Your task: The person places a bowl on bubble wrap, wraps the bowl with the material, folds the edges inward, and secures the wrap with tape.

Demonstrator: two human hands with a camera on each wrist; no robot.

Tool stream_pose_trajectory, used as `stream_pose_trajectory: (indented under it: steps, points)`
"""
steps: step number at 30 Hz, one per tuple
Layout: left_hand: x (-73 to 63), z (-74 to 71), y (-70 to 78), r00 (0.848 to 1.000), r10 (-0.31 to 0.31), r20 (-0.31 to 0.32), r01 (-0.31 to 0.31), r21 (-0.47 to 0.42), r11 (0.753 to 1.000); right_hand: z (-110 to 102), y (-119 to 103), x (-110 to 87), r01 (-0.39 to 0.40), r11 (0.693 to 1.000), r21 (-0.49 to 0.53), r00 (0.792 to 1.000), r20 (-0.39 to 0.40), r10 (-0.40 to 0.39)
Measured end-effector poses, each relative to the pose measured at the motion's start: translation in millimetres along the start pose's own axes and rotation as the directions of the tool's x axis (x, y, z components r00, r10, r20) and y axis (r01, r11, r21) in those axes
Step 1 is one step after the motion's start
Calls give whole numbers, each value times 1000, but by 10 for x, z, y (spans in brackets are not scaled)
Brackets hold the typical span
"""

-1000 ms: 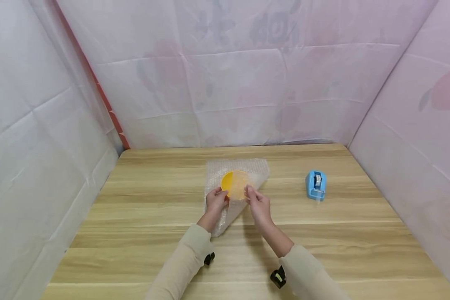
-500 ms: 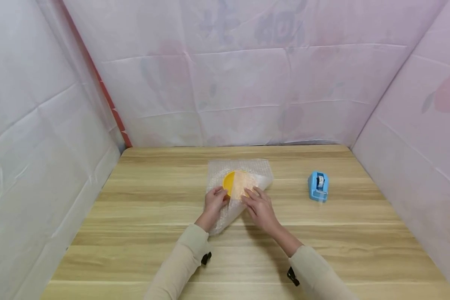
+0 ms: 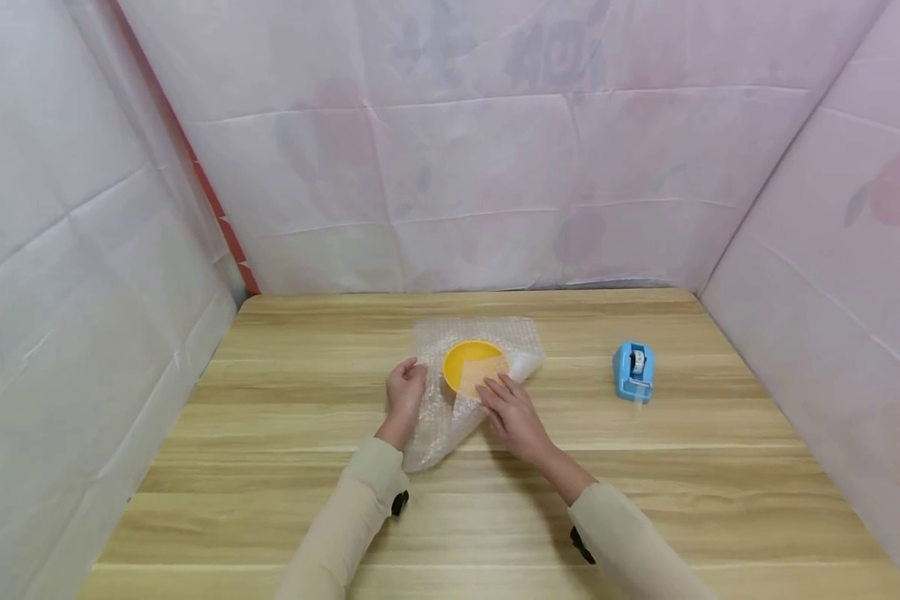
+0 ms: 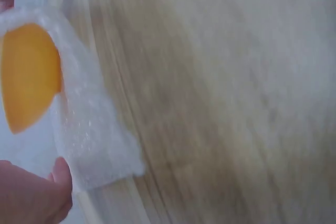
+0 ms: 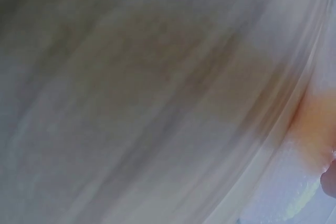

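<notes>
More of the yellow bowl [image 3: 462,354], sitting on the bubble wrap [image 3: 435,335], is showing than a moment ago: the left hand [image 3: 404,396], off the rim, is lying at the wrap's left edge, though I cannot tell whether it is pinching there. The right hand [image 3: 515,418], fingers extended, is pressing the folded flap [image 3: 472,379] over the bowl's near right side, so it alone seems to be keeping the fold down

1. From the head, looks forward and down, farthest off, over table [image 3: 285,417] to back wall [image 3: 480,183].
2. From left wrist, looks down closely, with bowl [image 4: 30,77] and wrap [image 4: 89,124] at left.
3. From right wrist, looks down closely, with both at right.
4. Shares both, plus table, across all three views.
</notes>
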State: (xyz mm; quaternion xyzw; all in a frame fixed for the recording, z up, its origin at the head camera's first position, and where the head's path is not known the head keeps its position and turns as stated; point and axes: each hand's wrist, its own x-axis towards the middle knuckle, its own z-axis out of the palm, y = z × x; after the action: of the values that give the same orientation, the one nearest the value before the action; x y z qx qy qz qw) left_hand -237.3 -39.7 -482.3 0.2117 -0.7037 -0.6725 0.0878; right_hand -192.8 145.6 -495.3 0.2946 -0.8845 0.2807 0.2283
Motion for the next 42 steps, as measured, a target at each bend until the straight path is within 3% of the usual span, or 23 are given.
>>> stream_pose_trajectory:
  steps: [4,14,23,27,35,42]
  points:
    - [66,-24,5,999,19,-41,-17,51,999,19,12,33,36,998,-56,999,-15,-37]
    - [115,-64,21,997,-19,-78,24,64,998,46,37,81,66,991,-120,998,-11,-68]
    - [166,-72,34,996,-86,11,84,98,992,58,53,85,63,989,-136,997,-40,-69]
    - [228,-84,44,994,-105,22,102,113,988,52,44,88,59,989,-134,998,-31,-63]
    - [292,-115,50,993,-101,60,95,92,991,46,43,91,73,988,-133,996,-37,-78]
    - [309,-96,73,994,-89,55,87,40,995,55,38,98,78,989,-127,994,-66,-87]
